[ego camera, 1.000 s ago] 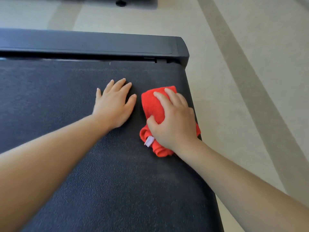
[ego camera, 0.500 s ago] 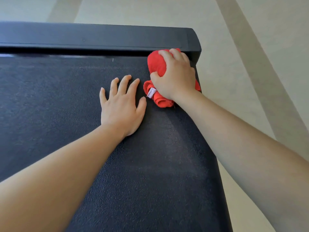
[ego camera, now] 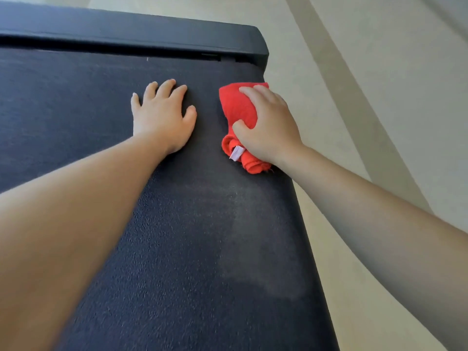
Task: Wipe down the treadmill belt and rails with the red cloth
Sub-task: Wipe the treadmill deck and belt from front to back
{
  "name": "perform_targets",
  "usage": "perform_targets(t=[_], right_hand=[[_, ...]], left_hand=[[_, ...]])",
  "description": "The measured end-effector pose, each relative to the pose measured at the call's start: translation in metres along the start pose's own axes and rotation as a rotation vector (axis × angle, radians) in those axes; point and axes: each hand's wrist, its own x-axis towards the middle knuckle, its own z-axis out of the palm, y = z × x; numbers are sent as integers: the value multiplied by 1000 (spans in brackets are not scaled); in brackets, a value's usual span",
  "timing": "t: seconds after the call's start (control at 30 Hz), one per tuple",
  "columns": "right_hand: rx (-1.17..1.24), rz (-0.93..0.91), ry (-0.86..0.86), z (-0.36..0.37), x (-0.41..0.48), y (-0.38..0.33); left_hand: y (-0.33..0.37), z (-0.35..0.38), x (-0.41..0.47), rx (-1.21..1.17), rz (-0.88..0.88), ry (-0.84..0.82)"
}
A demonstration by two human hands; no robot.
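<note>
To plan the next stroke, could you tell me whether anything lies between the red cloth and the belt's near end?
Nothing visible: the belt this side of the red cloth is bare. The left hand rests beside it, off that path.

The left arm (ego camera: 76, 211) reaches in bare from the near left and the right arm (ego camera: 379, 224) from the near right, both stretched toward the far end. The left hand (ego camera: 162, 117) lies palm down, fingers straight and slightly spread, thumb out to the right, flat on the treadmill belt (ego camera: 177, 236). The right hand (ego camera: 268, 127) sits just to its right, apart from it, also palm down, fingers curved over the red cloth (ego camera: 236, 107) and thumb dug into its left side.
</note>
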Motion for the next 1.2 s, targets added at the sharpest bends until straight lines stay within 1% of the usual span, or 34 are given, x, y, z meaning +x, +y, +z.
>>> perform_targets(t=[0.1,0.27,0.33,0.4,0.5,0.67,0.77,0.87,1.07,1.13,1.2], right_hand=[[31,5,11,-10,-61,-9],[9,0,-59,-21,-181,-42],[-8,-37,-90,-23,-232,-54],[-24,-67,-119,-24,-268,-62],[-25,-58,-135,-22,-267,-68],[-43,17,-138,-4,-192,-82],[-41,0,-149,0,-172,-83],[-5,-58,-179,-8,-194,-77],[0,-141,-223,-35,-283,-58],[-3,-135,-215,-42,-293,-47],[21,-75,-183,-46,-287,-39]], left_hand=[[1,-9,-30,-13,74,-63],[-11,-38,-134,-18,302,-264],[-24,-48,-177,-14,359,-287],[-34,-54,-212,-22,359,-272],[-39,-58,-237,-29,315,-249],[-40,-58,-239,-36,300,-227],[-41,-57,-241,-37,299,-221],[-40,-59,-242,-50,288,-219],[-36,-60,-242,-70,280,-220],[-28,-60,-239,-95,271,-215],[-17,-58,-236,-111,305,-222]])
